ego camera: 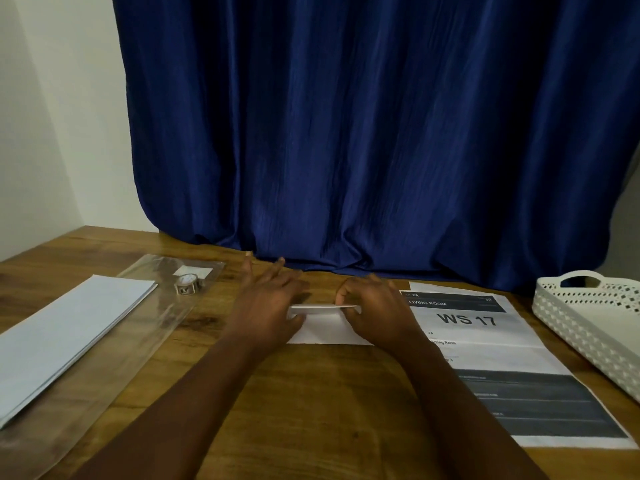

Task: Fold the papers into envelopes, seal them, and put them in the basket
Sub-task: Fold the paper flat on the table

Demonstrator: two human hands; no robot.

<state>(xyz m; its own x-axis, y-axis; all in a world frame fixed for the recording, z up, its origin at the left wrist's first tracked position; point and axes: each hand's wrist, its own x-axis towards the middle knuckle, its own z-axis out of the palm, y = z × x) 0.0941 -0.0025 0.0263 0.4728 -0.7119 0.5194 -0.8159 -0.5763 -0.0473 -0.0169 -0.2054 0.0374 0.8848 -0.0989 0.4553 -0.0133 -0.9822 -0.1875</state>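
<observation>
A white paper (329,329) lies on the wooden table in front of me, its far part folded up so that I see the fold's edge. My left hand (268,299) presses flat on the paper's left end, fingers spread. My right hand (372,303) pinches the raised fold at its right end. A stack of white papers (69,327) lies at the left. A roll of patterned tape (187,284) stands beyond it. The white perforated basket (588,317) sits at the right edge.
A clear plastic sleeve (156,327) lies under the paper stack and tape. A printed sheet reading "WS 17" (485,358) lies between the folded paper and the basket. A dark blue curtain (363,133) hangs behind the table's far edge.
</observation>
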